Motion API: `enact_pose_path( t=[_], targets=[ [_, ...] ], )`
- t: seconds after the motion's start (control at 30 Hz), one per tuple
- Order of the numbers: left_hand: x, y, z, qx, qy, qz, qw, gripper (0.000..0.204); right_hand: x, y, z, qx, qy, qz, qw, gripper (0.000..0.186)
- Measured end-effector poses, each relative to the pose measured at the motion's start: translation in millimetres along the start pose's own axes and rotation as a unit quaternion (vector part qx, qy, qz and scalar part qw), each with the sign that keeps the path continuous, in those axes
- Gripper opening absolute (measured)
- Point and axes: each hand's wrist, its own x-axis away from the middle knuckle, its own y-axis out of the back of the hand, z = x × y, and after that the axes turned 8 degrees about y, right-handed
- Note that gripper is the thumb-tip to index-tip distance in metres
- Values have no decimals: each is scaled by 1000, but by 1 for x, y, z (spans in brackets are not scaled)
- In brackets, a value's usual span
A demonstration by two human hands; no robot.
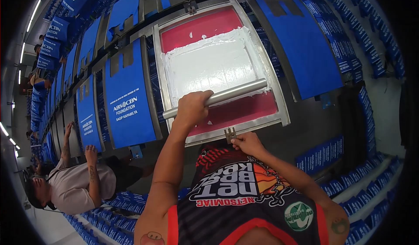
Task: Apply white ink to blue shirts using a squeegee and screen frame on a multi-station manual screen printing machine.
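Observation:
A screen-printing frame with a pale rim lies in front of me, its mesh red at both ends. White ink covers the middle of the mesh, with ragged smears along its sides. My left hand is wrapped round a long silver squeegee, which lies slantwise across the near part of the mesh. At the frame's near edge, my right hand is closed, thumb and fingers pinching a small pronged metal bracket. The squeegee's lower edge is hard to make out.
Boards carrying blue printed fabric pieces stand on both sides, one at left and one at right. Another person stands at the left along the row. Racks of blue pieces hang around the room.

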Motion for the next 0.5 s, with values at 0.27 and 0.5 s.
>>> enact_pose_path(
  t=[0.27,0.5],
  targets=[
    [-1,-2,-4,7,12,1,1000,33,-8,0,-4,8,20,26,999,25],
    [1,12,-2,27,16,-11,999,35,-5,1,-5,-27,15,21,999,26]
  ],
)
